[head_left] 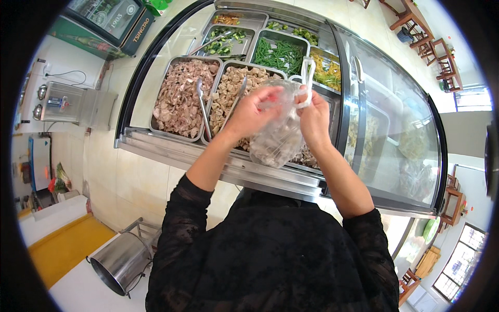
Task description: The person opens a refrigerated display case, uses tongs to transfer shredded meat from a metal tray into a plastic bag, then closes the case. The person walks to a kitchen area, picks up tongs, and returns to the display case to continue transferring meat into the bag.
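A clear plastic bag (275,146) with pale pieces inside hangs before me, over the front trays of a glass display case. My right hand (315,121) grips the bag's gathered top together with a white loop-shaped strip (309,74); whether the strip is part of the bag cannot be told. On the bag's other side, my left hand (253,111) is blurred, its fingers bent against the film near the top. Below that hand is a metal tray of light brown chunks (222,93) with metal tongs (239,95) in it.
Left of it stands a tray of sliced meat (181,99) with tongs (203,105). Green beans (276,54), cut cucumber (222,45) and yellow strips (323,70) fill trays behind. A sliding glass pane (390,117) covers the right side. The metal sill (234,167) runs before me.
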Demonstrator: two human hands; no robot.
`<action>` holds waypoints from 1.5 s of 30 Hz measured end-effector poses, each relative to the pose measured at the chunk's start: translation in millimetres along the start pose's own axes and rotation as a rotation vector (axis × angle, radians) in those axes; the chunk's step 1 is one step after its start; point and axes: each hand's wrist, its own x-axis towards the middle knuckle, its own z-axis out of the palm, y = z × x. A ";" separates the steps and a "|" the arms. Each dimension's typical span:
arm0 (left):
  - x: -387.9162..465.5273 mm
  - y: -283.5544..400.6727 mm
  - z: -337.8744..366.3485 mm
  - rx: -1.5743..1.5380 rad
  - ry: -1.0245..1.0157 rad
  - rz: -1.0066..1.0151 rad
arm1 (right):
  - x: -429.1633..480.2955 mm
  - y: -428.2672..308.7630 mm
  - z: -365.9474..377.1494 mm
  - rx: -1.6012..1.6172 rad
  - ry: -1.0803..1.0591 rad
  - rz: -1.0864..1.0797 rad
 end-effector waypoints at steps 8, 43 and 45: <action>-21.7 4.1 21.5 0.490 -0.127 0.094 | -5.6 63.7 -19.3 -0.355 -0.214 0.042; -2.3 -39.8 18.8 0.176 -0.495 -0.247 | -13.7 113.6 -67.2 -0.192 -0.050 0.296; -1.0 -41.4 14.7 0.248 -0.521 -0.192 | -18.1 110.2 -61.2 -0.253 -0.043 0.224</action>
